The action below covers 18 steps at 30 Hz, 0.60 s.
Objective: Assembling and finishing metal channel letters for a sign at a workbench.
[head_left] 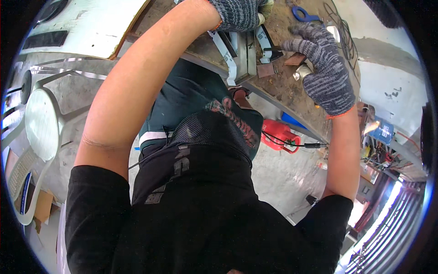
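My left hand [236, 14], in a grey knitted glove, is at the top edge of the view, over the far end of a metal channel bar [251, 59]. Its fingers look curled, but what they hold is hidden; a pale tip shows beside them. My right hand [331, 68], gloved alike, hovers over the wooden bench top, fingers bent and thumb apart. Below its fingers lies a reddish-brown block [295, 59], with a crumpled whitish piece [302, 71] by the thumb. White printed strips [223, 48] flank the bar. A flat brown piece [265, 70] lies beside it.
A blue ring-shaped handle [301, 13] and dark cable [347, 36] lie on the bench [287, 93] at the far right. Under it stands a red gas cylinder [276, 135] with a hose. A pale plastic chair [43, 123] and a white board [91, 23] are at left.
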Each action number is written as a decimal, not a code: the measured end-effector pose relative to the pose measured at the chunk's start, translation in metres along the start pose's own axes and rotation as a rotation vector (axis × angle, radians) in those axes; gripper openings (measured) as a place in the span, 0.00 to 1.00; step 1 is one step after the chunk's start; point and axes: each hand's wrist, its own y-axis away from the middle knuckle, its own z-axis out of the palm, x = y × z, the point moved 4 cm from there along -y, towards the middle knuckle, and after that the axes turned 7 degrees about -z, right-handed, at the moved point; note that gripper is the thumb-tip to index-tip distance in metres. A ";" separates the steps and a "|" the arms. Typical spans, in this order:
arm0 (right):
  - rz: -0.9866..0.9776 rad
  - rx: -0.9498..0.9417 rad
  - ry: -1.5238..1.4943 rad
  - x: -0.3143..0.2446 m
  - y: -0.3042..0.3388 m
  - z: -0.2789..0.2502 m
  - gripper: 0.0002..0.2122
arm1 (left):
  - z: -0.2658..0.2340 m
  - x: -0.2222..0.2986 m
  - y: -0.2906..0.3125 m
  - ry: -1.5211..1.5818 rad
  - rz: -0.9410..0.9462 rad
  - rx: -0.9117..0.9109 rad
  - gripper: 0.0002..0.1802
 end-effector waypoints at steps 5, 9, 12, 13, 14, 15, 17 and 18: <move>0.061 0.083 -0.060 -0.010 0.013 0.014 0.26 | 0.002 0.001 0.000 0.017 0.018 0.023 0.09; 0.073 0.247 -0.252 -0.003 0.016 0.025 0.19 | 0.003 -0.001 -0.002 -0.002 -0.001 0.012 0.09; 0.229 0.367 -0.432 0.001 0.012 0.040 0.17 | 0.002 -0.001 -0.001 0.004 0.000 0.008 0.09; 0.253 0.421 -0.428 0.000 0.009 0.043 0.18 | 0.001 0.000 -0.001 -0.007 -0.001 0.009 0.09; 0.239 0.487 -0.325 -0.004 0.005 0.044 0.18 | 0.001 0.000 -0.001 -0.017 -0.001 0.010 0.09; 0.257 0.560 -0.224 -0.007 0.002 0.045 0.19 | 0.001 0.000 0.000 -0.026 -0.003 0.010 0.09; 0.411 0.685 -0.308 -0.016 0.002 0.053 0.19 | 0.001 -0.001 -0.001 -0.033 -0.002 0.007 0.09; 0.508 0.748 -0.348 -0.020 0.006 0.057 0.19 | 0.002 -0.001 -0.001 -0.034 0.000 0.004 0.09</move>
